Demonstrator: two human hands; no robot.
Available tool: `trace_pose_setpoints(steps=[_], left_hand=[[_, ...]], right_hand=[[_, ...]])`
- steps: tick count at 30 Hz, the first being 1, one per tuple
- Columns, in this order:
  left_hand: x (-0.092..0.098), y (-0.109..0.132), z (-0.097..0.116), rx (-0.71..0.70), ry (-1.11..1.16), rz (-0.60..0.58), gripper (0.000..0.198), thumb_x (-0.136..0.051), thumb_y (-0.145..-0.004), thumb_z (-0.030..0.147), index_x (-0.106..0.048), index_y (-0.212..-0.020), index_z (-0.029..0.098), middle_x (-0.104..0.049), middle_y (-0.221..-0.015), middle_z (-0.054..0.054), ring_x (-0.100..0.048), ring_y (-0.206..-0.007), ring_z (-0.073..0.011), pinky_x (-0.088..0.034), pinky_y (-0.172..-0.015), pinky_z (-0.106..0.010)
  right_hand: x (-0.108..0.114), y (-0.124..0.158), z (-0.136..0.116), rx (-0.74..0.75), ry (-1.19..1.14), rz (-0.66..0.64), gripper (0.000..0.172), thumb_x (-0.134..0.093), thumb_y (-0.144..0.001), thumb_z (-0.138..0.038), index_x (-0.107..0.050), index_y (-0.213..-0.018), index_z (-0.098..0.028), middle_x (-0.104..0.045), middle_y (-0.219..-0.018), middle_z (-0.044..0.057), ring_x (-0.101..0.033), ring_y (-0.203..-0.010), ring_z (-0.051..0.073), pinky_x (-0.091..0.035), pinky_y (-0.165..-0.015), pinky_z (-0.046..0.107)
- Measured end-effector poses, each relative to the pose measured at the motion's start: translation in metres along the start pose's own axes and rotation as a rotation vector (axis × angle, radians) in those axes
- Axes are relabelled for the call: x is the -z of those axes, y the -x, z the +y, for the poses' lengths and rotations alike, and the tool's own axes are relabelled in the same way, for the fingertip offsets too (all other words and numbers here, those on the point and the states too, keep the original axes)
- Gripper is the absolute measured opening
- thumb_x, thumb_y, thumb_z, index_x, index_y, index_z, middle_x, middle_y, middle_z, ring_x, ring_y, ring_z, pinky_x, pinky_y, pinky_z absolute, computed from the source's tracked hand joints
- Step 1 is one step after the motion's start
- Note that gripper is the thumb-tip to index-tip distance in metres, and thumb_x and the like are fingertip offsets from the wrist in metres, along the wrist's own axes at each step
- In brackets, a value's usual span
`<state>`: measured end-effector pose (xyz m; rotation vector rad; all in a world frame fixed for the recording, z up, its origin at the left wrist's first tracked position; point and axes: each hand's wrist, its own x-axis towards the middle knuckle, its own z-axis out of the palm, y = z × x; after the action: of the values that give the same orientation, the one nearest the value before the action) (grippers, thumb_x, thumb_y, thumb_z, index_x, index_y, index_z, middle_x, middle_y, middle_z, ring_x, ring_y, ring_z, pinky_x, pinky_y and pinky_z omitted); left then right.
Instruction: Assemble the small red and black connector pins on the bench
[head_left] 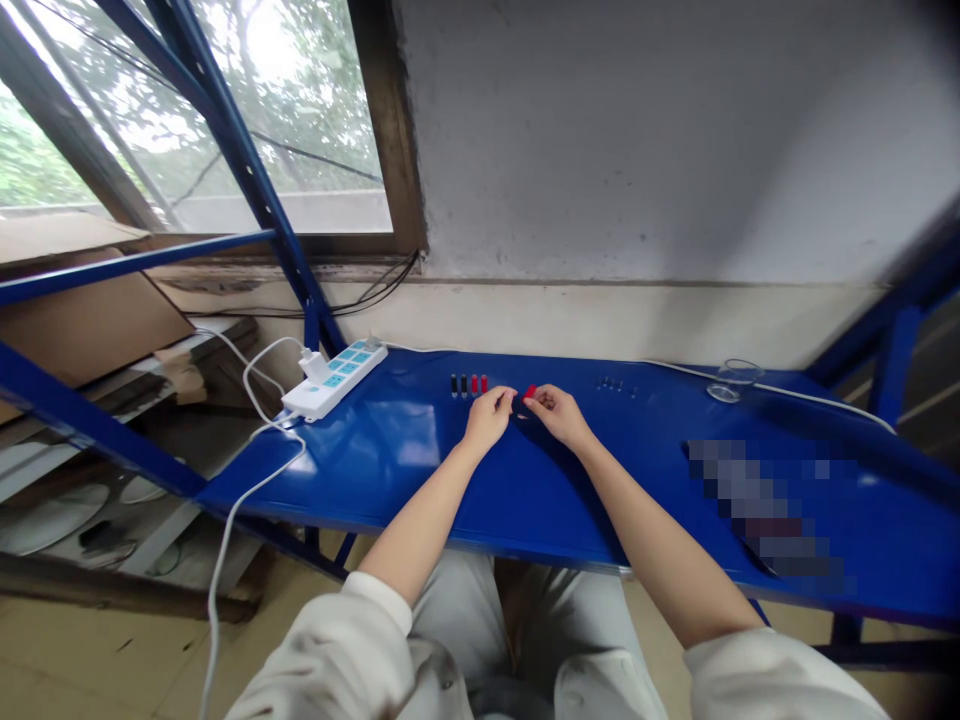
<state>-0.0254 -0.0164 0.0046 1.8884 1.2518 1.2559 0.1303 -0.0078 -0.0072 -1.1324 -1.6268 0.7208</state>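
My left hand (pixel 487 415) and my right hand (pixel 556 412) meet over the blue metal shelf (pixel 420 470). Both have their fingers curled in a pinch around a small red and black part (pixel 527 395) held between them. Just left of my hands, a short row of small black and red pieces (pixel 468 384) stands upright on the shelf. A row of tiny dark pieces (pixel 611 384) sits to the right of my hands.
A white power strip (pixel 335 379) with blue sockets lies at the shelf's left end, its white cable hanging off the edge. A clear glass cup (pixel 732 380) stands at the back right. Blue rack struts cross on the left. Cardboard (pixel 90 310) lies beyond them.
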Motion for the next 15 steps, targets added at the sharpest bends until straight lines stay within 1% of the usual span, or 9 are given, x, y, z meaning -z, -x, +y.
trace_pose_setpoints(steps=[3, 5, 7, 11, 15], left_hand=[[0.001, 0.002, 0.002, -0.051, -0.124, -0.031, 0.034, -0.034, -0.086, 0.035, -0.063, -0.089, 0.018, -0.062, -0.068, -0.003, -0.055, -0.058, -0.0116, -0.042, -0.058, -0.022], [0.001, 0.003, 0.004, -0.063, -0.18, -0.072, 0.035, -0.034, -0.086, 0.036, -0.064, -0.084, 0.018, -0.063, -0.068, -0.003, -0.056, -0.06, -0.0128, -0.041, -0.059, -0.022], [0.001, 0.004, 0.006, -0.07, -0.213, -0.116, 0.035, -0.034, -0.086, 0.036, -0.064, -0.081, 0.018, -0.063, -0.068, -0.003, -0.057, -0.061, -0.0135, -0.041, -0.059, -0.022], [0.002, 0.005, 0.009, -0.099, -0.23, -0.188, 0.035, -0.034, -0.086, 0.036, -0.063, -0.08, 0.018, -0.065, -0.071, -0.003, -0.058, -0.063, -0.0141, -0.04, -0.058, -0.023], [0.002, 0.006, 0.01, -0.119, -0.246, -0.223, 0.035, -0.034, -0.086, 0.035, -0.063, -0.079, 0.017, -0.065, -0.074, -0.004, -0.058, -0.065, -0.0142, -0.04, -0.06, -0.023]], right_hand=[[0.012, -0.014, 0.014, -0.037, 0.114, 0.153, 0.024, -0.054, -0.069, -0.041, -0.051, -0.069, -0.017, -0.056, -0.061, 0.001, -0.051, -0.055, 0.013, -0.041, -0.057, 0.027], [0.021, -0.025, 0.022, -0.072, 0.207, 0.215, 0.022, -0.054, -0.069, -0.039, -0.051, -0.066, -0.018, -0.056, -0.06, 0.001, -0.05, -0.054, 0.013, -0.04, -0.056, 0.027], [0.029, -0.035, 0.029, -0.104, 0.321, 0.25, 0.019, -0.054, -0.067, -0.036, -0.05, -0.063, -0.018, -0.055, -0.058, 0.001, -0.05, -0.053, 0.013, -0.039, -0.056, 0.027], [0.04, -0.052, 0.04, -0.158, 0.504, 0.238, 0.013, -0.055, -0.067, -0.03, -0.051, -0.062, -0.018, -0.056, -0.059, 0.002, -0.049, -0.054, 0.014, -0.037, -0.054, 0.027], [0.043, -0.063, 0.049, -0.219, 0.598, 0.195, 0.01, -0.056, -0.068, -0.028, -0.053, -0.065, -0.019, -0.058, -0.063, 0.003, -0.05, -0.056, 0.014, -0.034, -0.052, 0.025]])
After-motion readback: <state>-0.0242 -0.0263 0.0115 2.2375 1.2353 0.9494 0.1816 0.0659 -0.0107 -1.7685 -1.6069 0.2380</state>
